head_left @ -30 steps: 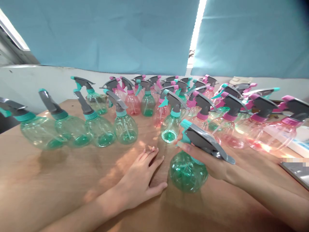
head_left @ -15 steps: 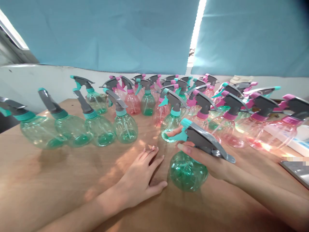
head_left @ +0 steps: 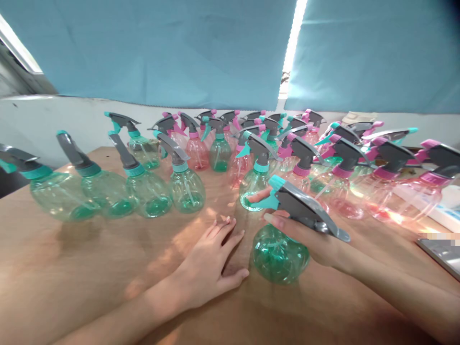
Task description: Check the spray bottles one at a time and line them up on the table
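Observation:
My right hand (head_left: pixel 316 244) is wrapped round the neck of a green spray bottle (head_left: pixel 280 258), just below its grey sprayer head. One finger reaches forward by the teal trigger (head_left: pixel 269 201), and the thumb lies across the near side. The bottle is see-through and round, upright at the front of the group; its collar is hidden by the hand. To its left, my left hand (head_left: pixel 212 266) lies flat on the wooden table (head_left: pixel 118 282), fingers spread and holding nothing. A green spray bottle (head_left: pixel 187 189) stands beyond the left fingertips.
Several green bottles (head_left: pixel 149 194) line the left side. Pink bottles (head_left: pixel 345 191) and more green ones crowd the middle and right. A dark flat device (head_left: pixel 442 256) lies at the right edge. Blue curtains (head_left: pixel 172 52) hang behind, above a white wall (head_left: pixel 79 117).

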Demonstrator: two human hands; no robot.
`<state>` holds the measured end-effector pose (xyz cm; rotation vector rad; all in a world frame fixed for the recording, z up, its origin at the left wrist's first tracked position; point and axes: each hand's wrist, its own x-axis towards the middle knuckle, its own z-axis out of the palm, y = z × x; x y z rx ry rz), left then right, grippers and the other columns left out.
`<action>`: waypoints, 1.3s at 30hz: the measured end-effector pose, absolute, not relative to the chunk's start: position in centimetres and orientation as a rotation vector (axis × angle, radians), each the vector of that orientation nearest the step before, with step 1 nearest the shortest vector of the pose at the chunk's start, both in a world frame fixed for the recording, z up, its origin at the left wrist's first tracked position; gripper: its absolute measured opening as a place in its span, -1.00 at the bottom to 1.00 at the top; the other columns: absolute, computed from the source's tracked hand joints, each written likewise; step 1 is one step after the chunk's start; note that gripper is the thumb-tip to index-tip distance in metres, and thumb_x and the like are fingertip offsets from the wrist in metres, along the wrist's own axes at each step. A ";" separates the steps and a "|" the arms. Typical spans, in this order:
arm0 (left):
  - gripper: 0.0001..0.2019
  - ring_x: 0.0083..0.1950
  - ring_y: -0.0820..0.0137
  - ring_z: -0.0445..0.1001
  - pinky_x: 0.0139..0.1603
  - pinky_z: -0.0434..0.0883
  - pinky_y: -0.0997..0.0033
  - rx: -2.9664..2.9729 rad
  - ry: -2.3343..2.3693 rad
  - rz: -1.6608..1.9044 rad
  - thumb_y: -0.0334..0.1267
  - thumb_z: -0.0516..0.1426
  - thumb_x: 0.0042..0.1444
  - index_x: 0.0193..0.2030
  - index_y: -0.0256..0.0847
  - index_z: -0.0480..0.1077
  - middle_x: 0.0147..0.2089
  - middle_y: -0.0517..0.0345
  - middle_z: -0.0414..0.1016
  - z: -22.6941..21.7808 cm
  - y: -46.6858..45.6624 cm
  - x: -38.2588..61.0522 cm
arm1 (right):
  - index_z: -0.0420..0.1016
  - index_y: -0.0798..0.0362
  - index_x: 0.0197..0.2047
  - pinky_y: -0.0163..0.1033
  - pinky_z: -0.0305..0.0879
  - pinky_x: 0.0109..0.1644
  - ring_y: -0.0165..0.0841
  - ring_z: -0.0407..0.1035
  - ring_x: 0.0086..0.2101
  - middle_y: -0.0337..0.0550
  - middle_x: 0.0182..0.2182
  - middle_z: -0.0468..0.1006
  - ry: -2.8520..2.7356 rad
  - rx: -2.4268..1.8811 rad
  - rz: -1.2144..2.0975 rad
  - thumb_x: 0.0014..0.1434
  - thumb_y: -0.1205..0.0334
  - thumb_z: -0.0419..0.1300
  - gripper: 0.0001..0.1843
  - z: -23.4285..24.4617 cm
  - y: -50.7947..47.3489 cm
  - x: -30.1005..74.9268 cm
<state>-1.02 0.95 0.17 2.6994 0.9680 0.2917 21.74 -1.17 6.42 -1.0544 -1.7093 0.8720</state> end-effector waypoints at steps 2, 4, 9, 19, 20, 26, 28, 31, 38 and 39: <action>-0.35 0.42 -0.13 0.04 0.32 0.12 -0.23 2.704 0.972 0.279 0.04 0.16 0.20 0.33 -0.31 0.24 0.40 -0.28 0.13 0.2 1.0 -1.0 | 0.44 -0.11 -0.08 -0.18 0.41 -0.33 -0.35 0.35 -0.49 -0.24 -0.38 0.51 -1.703 -1.059 0.872 0.19 0.16 0.19 -0.80 6.5 -1.2 21.7; -0.34 0.42 -0.13 0.04 0.31 0.13 -0.23 2.715 0.976 0.258 0.04 0.15 0.21 0.33 -0.34 0.23 0.40 -0.31 0.12 0.2 1.0 -0.9 | 0.44 -0.11 -0.08 -0.16 0.42 -0.32 -0.36 0.33 -0.52 -0.25 -0.41 0.49 -1.700 -1.049 0.869 0.19 0.16 0.19 -0.79 6.5 -1.2 21.7; -0.34 0.42 -0.13 0.02 0.32 0.13 -0.22 2.723 0.977 0.234 0.06 0.13 0.23 0.34 -0.35 0.22 0.41 -0.32 0.09 0.2 1.0 -1.0 | 0.40 -0.11 -0.09 -0.17 0.44 -0.29 -0.36 0.37 -0.47 -0.24 -0.34 0.51 -1.690 -1.003 0.896 0.20 0.21 0.18 -0.81 6.5 -1.1 21.6; -0.34 0.42 -0.12 0.03 0.34 0.08 -0.21 2.724 0.977 0.217 0.05 0.13 0.24 0.33 -0.37 0.23 0.41 -0.32 0.08 0.3 1.0 -0.9 | 0.41 -0.10 -0.12 -0.15 0.47 -0.26 -0.32 0.42 -0.38 -0.20 -0.29 0.52 -1.693 -0.992 0.871 0.20 0.20 0.18 -0.84 6.3 -1.0 21.6; -0.34 0.42 -0.14 0.03 0.34 0.09 -0.21 2.722 0.976 0.217 0.05 0.14 0.23 0.33 -0.39 0.23 0.41 -0.34 0.09 0.3 1.0 -0.9 | 0.40 -0.09 -0.13 -0.16 0.46 -0.30 -0.33 0.40 -0.41 -0.22 -0.34 0.50 -1.695 -0.999 0.872 0.19 0.20 0.18 -0.85 6.4 -1.0 21.6; -0.34 0.41 -0.16 0.04 0.31 0.14 -0.23 2.710 0.973 0.244 0.03 0.16 0.22 0.32 -0.39 0.24 0.40 -0.33 0.12 0.4 0.9 -0.9 | 0.37 -0.10 -0.08 -0.20 0.46 -0.20 -0.35 0.46 -0.32 -0.18 -0.16 0.54 -1.679 -0.937 0.890 0.18 0.27 0.18 -0.78 6.5 -0.8 21.4; -0.34 0.42 -0.15 0.03 0.31 0.14 -0.23 2.712 0.972 0.246 0.04 0.15 0.22 0.32 -0.37 0.24 0.40 -0.32 0.11 0.4 1.0 -0.9 | 0.37 -0.11 -0.07 -0.21 0.46 -0.21 -0.35 0.46 -0.32 -0.19 -0.17 0.54 -1.680 -0.933 0.900 0.18 0.27 0.18 -0.77 6.5 -0.8 21.4; -0.35 0.42 -0.15 0.03 0.31 0.14 -0.25 2.716 0.967 0.255 0.05 0.14 0.23 0.33 -0.36 0.24 0.40 -0.32 0.12 0.3 1.0 -1.0 | 0.39 -0.10 -0.08 -0.22 0.44 -0.29 -0.37 0.42 -0.39 -0.21 -0.24 0.54 -1.689 -0.951 0.893 0.19 0.24 0.18 -0.79 6.4 -0.9 21.5; -0.33 0.42 -0.15 0.01 0.30 0.14 -0.26 2.729 0.973 0.224 0.05 0.13 0.23 0.33 -0.39 0.23 0.41 -0.35 0.08 0.2 1.0 -1.0 | 0.40 -0.09 -0.09 -0.21 0.43 -0.26 -0.37 0.41 -0.39 -0.22 -0.22 0.54 -1.691 -0.970 0.870 0.18 0.26 0.18 -0.79 6.2 -0.9 21.6; -0.33 0.43 -0.15 0.01 0.30 0.13 -0.25 2.731 0.975 0.216 0.05 0.13 0.23 0.34 -0.39 0.23 0.41 -0.35 0.08 0.2 0.9 -1.0 | 0.41 -0.10 -0.10 -0.23 0.42 -0.28 -0.39 0.41 -0.41 -0.24 -0.25 0.54 -1.690 -0.974 0.871 0.18 0.27 0.18 -0.80 6.1 -0.9 21.5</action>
